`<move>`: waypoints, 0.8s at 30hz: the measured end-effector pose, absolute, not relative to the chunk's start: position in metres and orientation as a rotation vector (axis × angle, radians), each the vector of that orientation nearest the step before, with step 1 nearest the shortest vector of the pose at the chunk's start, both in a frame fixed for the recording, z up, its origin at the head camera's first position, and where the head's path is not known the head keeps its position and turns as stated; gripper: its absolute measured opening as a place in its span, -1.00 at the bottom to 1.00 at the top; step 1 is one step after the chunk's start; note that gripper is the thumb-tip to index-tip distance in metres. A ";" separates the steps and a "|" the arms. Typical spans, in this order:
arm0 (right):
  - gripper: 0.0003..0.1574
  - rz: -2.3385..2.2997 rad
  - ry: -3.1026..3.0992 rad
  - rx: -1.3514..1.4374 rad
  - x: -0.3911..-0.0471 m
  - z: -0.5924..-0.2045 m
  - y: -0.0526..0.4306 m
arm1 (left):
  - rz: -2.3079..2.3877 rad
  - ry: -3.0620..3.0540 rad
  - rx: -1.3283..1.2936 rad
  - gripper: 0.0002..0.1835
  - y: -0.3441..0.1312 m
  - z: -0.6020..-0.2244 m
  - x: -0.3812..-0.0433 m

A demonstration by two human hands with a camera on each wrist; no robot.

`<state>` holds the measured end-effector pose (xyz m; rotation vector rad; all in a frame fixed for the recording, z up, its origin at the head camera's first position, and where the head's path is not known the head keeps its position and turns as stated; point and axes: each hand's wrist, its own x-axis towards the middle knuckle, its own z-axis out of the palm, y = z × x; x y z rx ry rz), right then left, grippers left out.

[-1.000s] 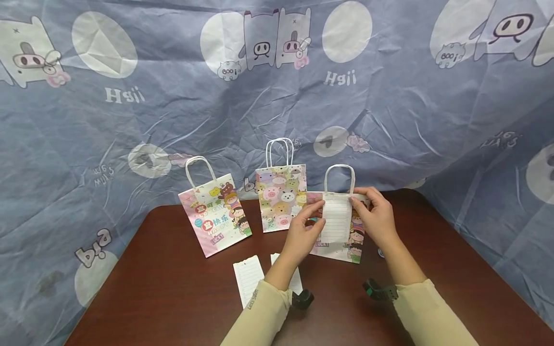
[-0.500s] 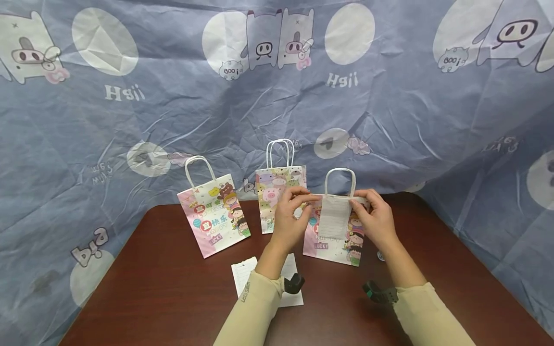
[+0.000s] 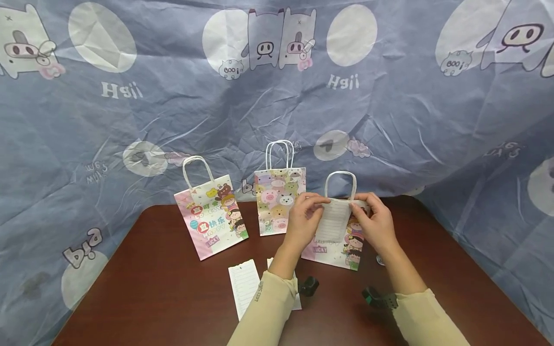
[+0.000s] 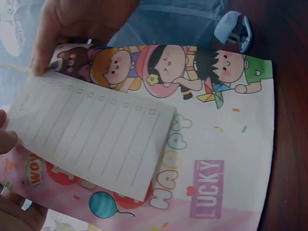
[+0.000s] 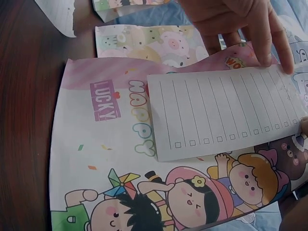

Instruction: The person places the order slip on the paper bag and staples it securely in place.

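A white paper bag with cartoon children and a pink side stands at the right of the table. Against its front lies a lined paper slip with small checkboxes, its top edge at the bag's rim. My left hand pinches the slip's upper left corner at the rim; some of its fingers pass behind the bag in the right wrist view. With the thumb in front, my right hand pinches the slip's upper right corner and the bag's rim. Its other fingers are mostly hidden behind the bag.
Two more gift bags stand to the left: an animal-print one and a tilted cartoon one. Lined slips lie in front, partly under the left forearm. A small light-blue object lies right of the bag. Patterned cloth hangs behind.
The left hand moved left off the slip, then came back to its upper left corner. The slip's lower end swung slightly left. The right hand stayed at the upper right corner.
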<state>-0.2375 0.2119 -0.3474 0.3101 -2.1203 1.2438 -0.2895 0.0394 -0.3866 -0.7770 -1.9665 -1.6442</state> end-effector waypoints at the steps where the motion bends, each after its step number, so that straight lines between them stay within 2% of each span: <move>1: -0.85 1.254 -2.118 0.314 -0.237 -0.347 0.212 | -1.662 -1.953 -0.762 -0.73 0.040 -0.387 -0.289; 5: -0.84 1.287 -2.108 0.315 -0.237 -0.347 0.210 | -1.696 -1.917 -0.727 -0.78 0.041 -0.389 -0.289; 24: -0.85 1.297 -2.092 0.287 -0.238 -0.347 0.207 | -1.729 -1.794 -0.705 -0.79 0.046 -0.396 -0.289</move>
